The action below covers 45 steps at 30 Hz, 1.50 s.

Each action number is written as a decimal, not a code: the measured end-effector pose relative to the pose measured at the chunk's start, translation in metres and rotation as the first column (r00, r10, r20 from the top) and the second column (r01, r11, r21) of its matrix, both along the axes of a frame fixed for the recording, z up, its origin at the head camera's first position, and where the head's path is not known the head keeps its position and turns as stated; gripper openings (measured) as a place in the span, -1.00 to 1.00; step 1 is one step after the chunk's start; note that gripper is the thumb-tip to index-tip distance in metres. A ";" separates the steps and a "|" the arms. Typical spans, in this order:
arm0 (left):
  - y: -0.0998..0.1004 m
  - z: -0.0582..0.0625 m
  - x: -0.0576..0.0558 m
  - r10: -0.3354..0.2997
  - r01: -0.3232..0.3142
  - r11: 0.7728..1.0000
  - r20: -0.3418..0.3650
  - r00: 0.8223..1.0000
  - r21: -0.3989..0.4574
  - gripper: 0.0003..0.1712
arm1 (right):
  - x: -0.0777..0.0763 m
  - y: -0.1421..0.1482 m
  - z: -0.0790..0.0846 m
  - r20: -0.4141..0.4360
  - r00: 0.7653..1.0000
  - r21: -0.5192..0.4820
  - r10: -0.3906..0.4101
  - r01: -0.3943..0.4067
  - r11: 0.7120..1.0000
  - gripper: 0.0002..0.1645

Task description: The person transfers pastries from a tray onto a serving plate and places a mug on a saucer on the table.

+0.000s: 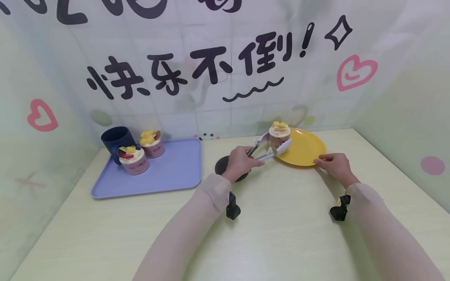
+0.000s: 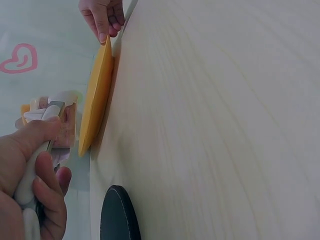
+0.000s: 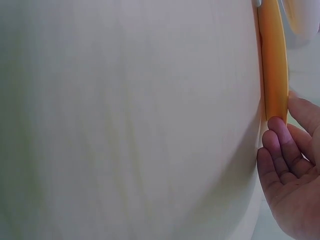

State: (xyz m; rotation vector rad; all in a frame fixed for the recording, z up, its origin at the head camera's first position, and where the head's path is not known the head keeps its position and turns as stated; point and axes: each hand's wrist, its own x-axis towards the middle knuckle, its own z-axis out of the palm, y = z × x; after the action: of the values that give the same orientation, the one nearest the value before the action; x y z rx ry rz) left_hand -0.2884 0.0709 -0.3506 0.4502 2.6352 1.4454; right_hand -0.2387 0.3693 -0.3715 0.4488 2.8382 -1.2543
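My left hand grips a pair of tongs with pale tips. Between the tips sits a dessert cup topped with cream and yellow fruit cubes. In the head view that cup overlaps the left part of a round yellow plate; the left wrist view shows the cup upright beside the plate's rim. My right hand pinches the plate's near right rim, thumb above and fingertips below, as the right wrist view shows.
A black round disc lies partly hidden under my left hand. At left, a blue tray bears a dark blue mug and two more dessert cups, one with red fruit, one with yellow cubes. A printed wall sheet closes off the back.
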 end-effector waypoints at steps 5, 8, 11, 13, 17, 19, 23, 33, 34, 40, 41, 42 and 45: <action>0.002 0.000 -0.001 0.018 -0.019 1.000 0.051 0.999 0.016 -0.42 | -0.002 0.000 -0.001 0.001 1.000 0.004 0.008 -0.008 1.000 -0.27; 0.002 0.000 -0.002 0.023 -0.024 0.999 0.060 0.998 0.021 -0.44 | -0.002 -0.001 -0.001 -0.007 1.000 0.005 0.020 -0.020 1.000 -0.27; 0.002 0.000 -0.005 0.024 -0.025 0.999 0.048 0.999 0.027 -0.47 | -0.002 -0.003 0.001 -0.010 1.000 0.007 0.024 -0.024 1.000 -0.29; 0.001 0.000 -0.007 0.027 -0.028 0.999 0.042 0.999 0.029 -0.47 | -0.002 -0.004 0.002 -0.008 1.000 0.009 0.023 -0.023 1.000 -0.29; 0.002 0.002 -0.009 0.040 -0.040 0.999 0.046 0.998 0.011 -0.46 | -0.002 -0.005 0.003 -0.007 1.000 0.016 0.014 -0.014 1.000 -0.31; 0.003 0.002 -0.009 0.042 -0.042 0.999 0.050 0.998 -0.001 -0.46 | -0.002 -0.005 0.002 -0.008 1.000 0.020 0.009 -0.009 1.000 -0.31; 0.006 0.002 -0.010 0.055 -0.054 0.998 0.060 0.997 -0.018 -0.40 | -0.001 -0.005 0.002 -0.012 1.000 0.019 0.012 -0.011 1.000 -0.31; 0.017 0.000 -0.010 0.067 -0.064 0.996 0.054 0.996 -0.056 -0.33 | 0.001 -0.002 0.000 0.009 1.000 -0.014 -0.005 0.005 1.000 -0.29; 0.018 -0.001 -0.011 0.067 -0.064 0.996 0.051 0.996 -0.057 -0.33 | 0.001 -0.002 0.000 0.009 1.000 -0.013 -0.005 0.005 1.000 -0.29; 0.023 -0.001 -0.013 0.056 -0.055 0.997 0.023 0.998 -0.051 -0.41 | 0.001 -0.001 0.000 0.005 1.000 -0.013 -0.009 0.009 1.000 -0.30; 0.024 -0.001 -0.013 0.057 -0.056 0.997 0.021 0.998 -0.049 -0.42 | 0.001 -0.001 0.000 0.004 1.000 -0.013 -0.011 0.011 1.000 -0.30; 0.025 -0.002 -0.013 0.056 -0.055 0.998 0.023 0.998 -0.044 -0.42 | 0.001 -0.001 0.000 0.004 1.000 -0.014 -0.014 0.014 1.000 -0.29; 0.028 -0.003 -0.013 0.062 -0.061 0.998 0.032 0.998 -0.031 -0.42 | 0.001 0.000 0.000 0.005 1.000 -0.016 -0.017 0.017 1.000 -0.29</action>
State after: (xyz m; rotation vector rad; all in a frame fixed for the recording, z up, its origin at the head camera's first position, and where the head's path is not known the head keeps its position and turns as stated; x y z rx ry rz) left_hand -0.3017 0.0985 -0.3532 0.3417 2.6637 1.4150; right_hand -0.2376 0.3688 -0.3717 0.4756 2.8245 -1.2763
